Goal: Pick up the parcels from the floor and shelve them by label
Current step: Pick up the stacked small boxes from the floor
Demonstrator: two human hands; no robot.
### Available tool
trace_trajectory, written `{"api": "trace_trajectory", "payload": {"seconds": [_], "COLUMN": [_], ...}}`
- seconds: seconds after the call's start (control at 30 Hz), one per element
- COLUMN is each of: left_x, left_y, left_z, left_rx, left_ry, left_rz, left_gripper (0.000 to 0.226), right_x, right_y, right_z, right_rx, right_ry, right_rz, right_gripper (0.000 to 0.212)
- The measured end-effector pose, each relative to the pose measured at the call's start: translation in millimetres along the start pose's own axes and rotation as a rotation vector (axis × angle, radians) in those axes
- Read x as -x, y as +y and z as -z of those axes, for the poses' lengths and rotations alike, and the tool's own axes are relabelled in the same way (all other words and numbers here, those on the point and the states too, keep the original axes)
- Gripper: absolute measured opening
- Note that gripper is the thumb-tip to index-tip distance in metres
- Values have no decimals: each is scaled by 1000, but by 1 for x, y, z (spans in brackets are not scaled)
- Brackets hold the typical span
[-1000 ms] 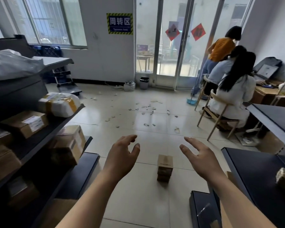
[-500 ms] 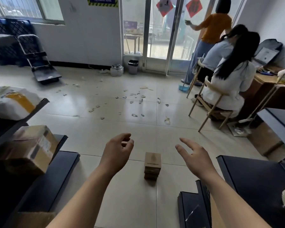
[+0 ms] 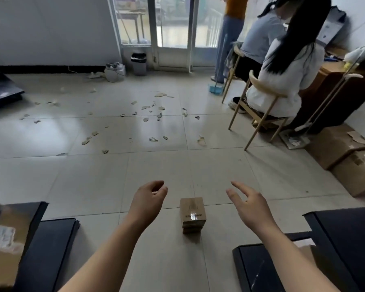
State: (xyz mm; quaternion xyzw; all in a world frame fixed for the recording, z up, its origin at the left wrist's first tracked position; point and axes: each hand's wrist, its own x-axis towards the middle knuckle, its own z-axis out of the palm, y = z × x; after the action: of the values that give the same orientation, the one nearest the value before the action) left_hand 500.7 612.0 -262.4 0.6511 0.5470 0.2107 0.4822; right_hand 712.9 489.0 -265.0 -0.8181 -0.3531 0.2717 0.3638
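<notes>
Parcel stack (image 3: 192,214) upright on floor, taped face up

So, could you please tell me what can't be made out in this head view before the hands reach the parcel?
- Parcel label: glare on the tape and small print, unreadable.
- Box at the left edge: motion-blurred and cut off; its label can't be read.
- Shelves: only dark bottom boards show; the upper levels lie outside the frame.
- Left hand and right hand: open, touching nothing.
</notes>
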Motion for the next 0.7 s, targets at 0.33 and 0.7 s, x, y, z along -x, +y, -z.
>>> {"api": "trace_trajectory", "payload": {"seconds": [0.33,0.7], "left_x": [-138,-254], "left_y": [-74,-237], "left_z": [-78,-209], "left_rx": [23,32], "left_ry": [-90,-87], "left_rz": [63,169], "left_gripper": [37,39], "right_x": [-114,-238], "right_y": [82,254], "right_z": [-88,-209], "right_rx": [6,38], "right_ry": [0,-63], "right_rz": [-85,-139], "right_gripper": [45,43]}}
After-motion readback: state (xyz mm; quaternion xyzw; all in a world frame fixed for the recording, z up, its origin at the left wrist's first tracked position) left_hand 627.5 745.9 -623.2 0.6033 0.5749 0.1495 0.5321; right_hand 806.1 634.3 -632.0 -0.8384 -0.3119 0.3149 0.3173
